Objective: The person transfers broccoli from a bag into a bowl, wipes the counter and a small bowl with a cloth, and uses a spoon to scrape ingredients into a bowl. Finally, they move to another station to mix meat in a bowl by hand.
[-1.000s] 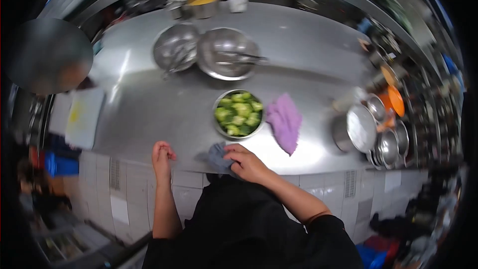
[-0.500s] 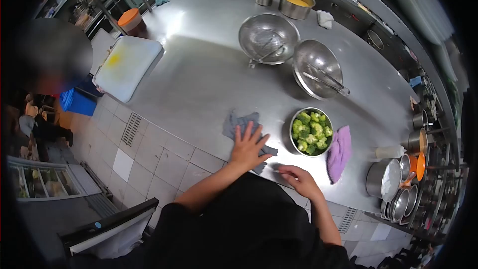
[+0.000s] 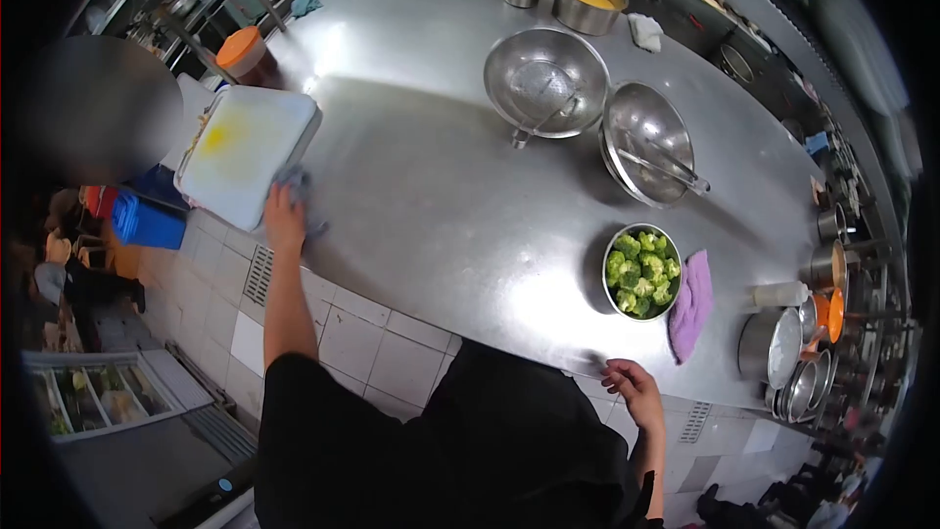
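A steel surface [image 3: 421, 176] fills the middle of the kitchen, with pale tiles [image 3: 350, 341] below its near edge and light glaring off the metal in patches. At its left end lies a white board [image 3: 250, 145] with a yellow stain, and an orange-lidded tub [image 3: 247, 55] stands beyond it. The grey cloth [image 3: 297, 179] is on the surface beside the board's near right side, partly under the left hand [image 3: 284, 217]. That hand's fingers reach forward over the cloth, touching it; blur hides whether they pinch it or only press. The right hand [image 3: 636, 392] is well apart from it, at the near edge on the right, its fingers loosely bent and open, with nothing visible in them. Just beyond that hand is a steel bowl [image 3: 606, 279] of broccoli [image 3: 644, 271], with a purple cloth [image 3: 691, 310] right beside it on the right. Farther back sit 2 larger metal bowls side by side: the left bowl [image 3: 529, 57] with a utensil in it, the right bowl [image 3: 638, 108] with tongs [image 3: 666, 168] leaning across its rim. At the far edge are a pot [image 3: 585, 16] with yellow contents and a white cloth [image 3: 645, 32]. Pots [image 3: 769, 348] and a bottle [image 3: 780, 295] crowd the right end.
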`<act>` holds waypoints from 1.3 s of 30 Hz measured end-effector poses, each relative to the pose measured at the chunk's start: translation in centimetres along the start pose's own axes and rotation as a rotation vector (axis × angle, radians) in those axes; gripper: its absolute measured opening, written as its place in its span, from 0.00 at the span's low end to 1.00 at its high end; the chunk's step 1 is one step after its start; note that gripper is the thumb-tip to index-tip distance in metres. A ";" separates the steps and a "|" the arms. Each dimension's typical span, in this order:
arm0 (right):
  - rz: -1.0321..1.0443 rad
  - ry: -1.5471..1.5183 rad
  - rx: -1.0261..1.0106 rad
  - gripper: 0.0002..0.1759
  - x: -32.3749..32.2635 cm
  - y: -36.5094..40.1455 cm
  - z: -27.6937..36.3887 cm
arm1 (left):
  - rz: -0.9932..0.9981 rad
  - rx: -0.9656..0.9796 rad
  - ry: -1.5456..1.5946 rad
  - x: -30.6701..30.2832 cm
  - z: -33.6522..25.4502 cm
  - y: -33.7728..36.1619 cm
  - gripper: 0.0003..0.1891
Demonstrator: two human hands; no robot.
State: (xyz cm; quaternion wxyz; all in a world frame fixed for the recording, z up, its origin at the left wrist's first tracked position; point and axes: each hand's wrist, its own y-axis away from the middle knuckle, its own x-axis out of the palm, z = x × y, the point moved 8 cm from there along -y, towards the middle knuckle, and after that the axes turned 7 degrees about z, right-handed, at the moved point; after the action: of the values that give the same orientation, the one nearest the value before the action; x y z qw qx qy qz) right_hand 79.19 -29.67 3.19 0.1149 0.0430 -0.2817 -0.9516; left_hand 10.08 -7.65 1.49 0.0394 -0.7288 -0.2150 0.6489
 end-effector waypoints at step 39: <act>-0.248 0.189 -0.165 0.11 -12.8 -2.3 -5.7 | 0.420 0.165 0.078 0.1 -41.6 17.1 0.22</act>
State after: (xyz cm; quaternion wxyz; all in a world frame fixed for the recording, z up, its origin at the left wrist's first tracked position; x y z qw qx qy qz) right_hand 92.01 -27.65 -2.61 0.0259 0.1572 -0.1833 -0.9701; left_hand 54.60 -13.85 2.08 -0.0289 -0.7764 -0.0031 0.6295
